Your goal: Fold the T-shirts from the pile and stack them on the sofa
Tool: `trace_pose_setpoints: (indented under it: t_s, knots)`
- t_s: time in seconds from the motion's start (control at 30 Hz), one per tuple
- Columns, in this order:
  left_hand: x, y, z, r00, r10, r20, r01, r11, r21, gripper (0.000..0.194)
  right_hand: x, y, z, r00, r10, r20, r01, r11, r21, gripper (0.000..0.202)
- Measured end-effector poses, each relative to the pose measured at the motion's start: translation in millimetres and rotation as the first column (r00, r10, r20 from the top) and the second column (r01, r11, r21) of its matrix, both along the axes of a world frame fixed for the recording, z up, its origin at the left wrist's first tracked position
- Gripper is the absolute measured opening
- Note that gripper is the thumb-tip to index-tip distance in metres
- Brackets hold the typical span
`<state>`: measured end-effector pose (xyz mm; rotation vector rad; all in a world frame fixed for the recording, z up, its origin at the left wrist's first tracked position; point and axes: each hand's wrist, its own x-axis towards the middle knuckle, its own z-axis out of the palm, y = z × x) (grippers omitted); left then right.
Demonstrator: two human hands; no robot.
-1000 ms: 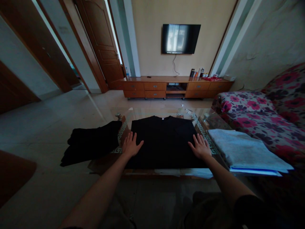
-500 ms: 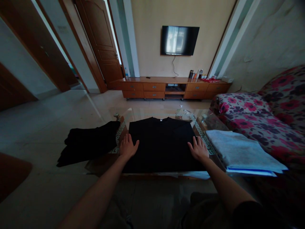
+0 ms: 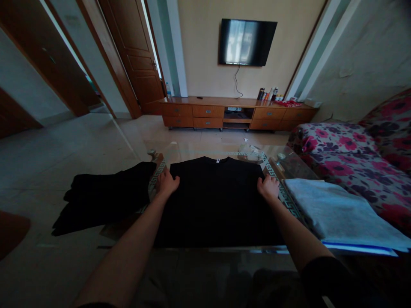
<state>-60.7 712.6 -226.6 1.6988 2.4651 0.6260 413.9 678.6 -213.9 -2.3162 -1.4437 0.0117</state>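
Note:
A black T-shirt [image 3: 215, 205] lies spread flat on a glass coffee table [image 3: 282, 205], its collar and small white label at the far end. My left hand [image 3: 167, 184] is at the shirt's left edge, fingers curled and thumb on top, pinching the cloth. At the opposite edge my right hand [image 3: 269, 187] closes on the fabric in the same way; its fingertips are partly hidden. Left of the shirt, a heap of black clothing [image 3: 109, 194] hangs past the table's side. To the right rests a folded light grey-blue cloth [image 3: 340, 209] with blue and white layers beneath.
A flower-patterned sofa [image 3: 343, 158] stands along the right. Beyond the table is a low wooden TV cabinet [image 3: 208, 113] with bottles on it, under a wall-mounted television [image 3: 247, 42]. Crumpled clear plastic [image 3: 250, 150] sits at the table's far side.
Both hands went from lying flat with fingers spread to curling at the shirt's side edges, slightly farther up. The view has shifted closer and lower.

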Motion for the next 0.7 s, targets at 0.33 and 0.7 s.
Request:
trace_pose_setpoints:
  t_s: [0.33, 0.7]
  knots:
    - [-26, 64, -9.0, 0.997, -0.066, 0.026, 0.064, 0.996, 0.062, 0.067, 13, 85, -13.7, 0.998, -0.025, -0.051, 0.026, 0.999, 0.036, 0.06]
    - [-14, 94, -17.1, 0.975, -0.218, -0.052, 0.223, 0.967, 0.124, 0.067, -3, 110, -22.9, 0.995, 0.065, 0.076, -0.064, 0.998, -0.024, 0.066]
